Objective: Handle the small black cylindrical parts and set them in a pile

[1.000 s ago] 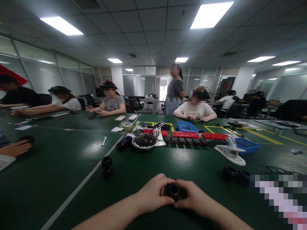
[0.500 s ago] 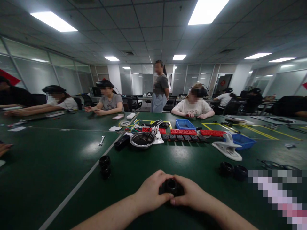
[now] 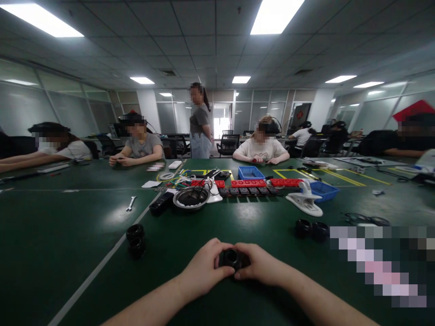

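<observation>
A round black part point(image 3: 232, 256) with a hole in its top is between my two hands, low in the middle of the head view. My left hand point(image 3: 208, 265) wraps round its left side, thumb in front and fingers behind. On the right side, my right hand point(image 3: 258, 263) holds the same part, its thumb close to the left thumb. The underside of the part is hidden by the fingers. Two black ring-shaped parts point(image 3: 136, 241) stand on the green table point(image 3: 176, 235) to the left, and two similar ones point(image 3: 311, 229) to the right.
Farther back lie a metal bowl point(image 3: 191, 198) with cables, a black device point(image 3: 161, 203), a wrench point(image 3: 131, 203), red strips point(image 3: 248, 183), a white clamp point(image 3: 306, 200) and blue trays point(image 3: 250, 173). People sit across the table; one person point(image 3: 200, 122) stands.
The head view has turned a little to the right, so the table things appear shifted left. Both hands still hold the black part, and the standing person appears farther left.
</observation>
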Motion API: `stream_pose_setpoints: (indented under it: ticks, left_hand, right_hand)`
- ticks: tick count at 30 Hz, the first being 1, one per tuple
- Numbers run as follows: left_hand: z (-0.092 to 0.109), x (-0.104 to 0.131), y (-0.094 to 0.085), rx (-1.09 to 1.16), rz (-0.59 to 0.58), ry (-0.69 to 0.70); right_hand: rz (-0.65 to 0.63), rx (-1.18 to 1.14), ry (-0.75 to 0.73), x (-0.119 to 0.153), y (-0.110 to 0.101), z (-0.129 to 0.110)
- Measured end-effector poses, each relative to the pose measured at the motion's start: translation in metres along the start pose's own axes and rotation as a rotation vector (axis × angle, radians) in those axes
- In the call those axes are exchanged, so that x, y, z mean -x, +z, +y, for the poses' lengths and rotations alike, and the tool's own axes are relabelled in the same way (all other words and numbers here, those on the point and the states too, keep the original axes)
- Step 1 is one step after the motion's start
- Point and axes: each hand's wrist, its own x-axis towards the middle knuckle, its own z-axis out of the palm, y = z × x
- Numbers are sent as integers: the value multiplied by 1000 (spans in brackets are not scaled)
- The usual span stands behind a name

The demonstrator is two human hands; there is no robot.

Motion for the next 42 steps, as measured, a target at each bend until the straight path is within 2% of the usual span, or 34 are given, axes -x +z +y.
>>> stream_pose_setpoints:
  ticks: [4,7,9,12,16,18,20,24,27,30,34,38,40,42]
  left_hand:
    - [-1,0,10,-43,133,-111]
    - [-3,0,13,-90,203,-124]
    - [-4,-1,9,-97,173,-86]
    - [-7,-2,0,-55,55,19]
    - [-11,-5,-11,-25,-68,123]
    - [-12,-6,-14,-38,-86,133]
    - [-12,-6,-15,-47,-86,132]
    - [-8,-4,-7,-44,-46,84]
    - [-4,-1,2,-77,79,-21]
    - [-2,1,5,-142,159,-54]
    - [-3,0,-3,-111,36,58]
    - [-7,-3,-14,-34,-54,181]
    - [-8,-4,-15,-17,-69,195]
    - [-9,-4,-14,-9,-83,166]
  right_hand:
    - [187,197,129,-2,16,-9]
    - [272,348,181,-3,24,-15]
    - [255,342,162,-1,24,-15]
    - [187,216,43,1,15,-10]
    - [4,-18,-112,1,-2,0]
    - [-69,-78,-125,-1,-6,3]
    - [-89,-66,-91,-3,-6,5]
    - [14,60,9,-5,4,3]
    - [167,243,114,-5,15,-4]
    - [220,356,147,-3,21,-9]
    - [140,255,63,0,12,-9]
    - [-38,1,-88,-1,-2,0]
    - [-115,-112,-105,-2,-6,3]
    - [-124,-142,-89,-4,-5,6]
